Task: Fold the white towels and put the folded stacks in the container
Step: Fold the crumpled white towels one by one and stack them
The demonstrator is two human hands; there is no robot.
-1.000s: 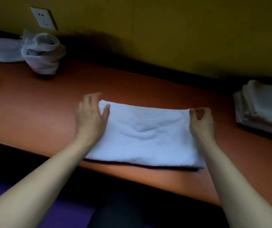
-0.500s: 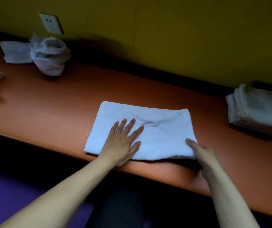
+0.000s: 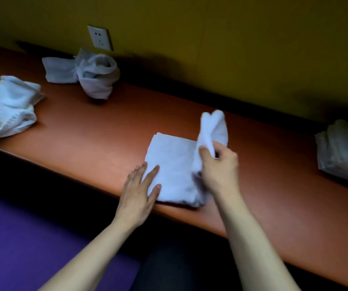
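Note:
A white towel (image 3: 175,164) lies partly folded near the front edge of the orange-brown table (image 3: 110,131). My left hand (image 3: 140,190) rests flat on the towel's left end, fingers straight. My right hand (image 3: 219,166) pinches the towel's right end and holds it lifted over the middle, so a flap stands up above the hand. A stack of folded white towels (image 3: 343,152) sits at the far right. No container is in view.
Two crumpled white towels lie on the table: one (image 3: 7,106) at the left edge, another (image 3: 89,72) by the yellow wall (image 3: 232,38) under a wall socket (image 3: 100,37). A purple surface (image 3: 32,238) lies below the table's front edge.
My right hand has taken hold of the towel's right end and lifted it leftward over the middle. My left hand slid from the towel's centre to its left end.

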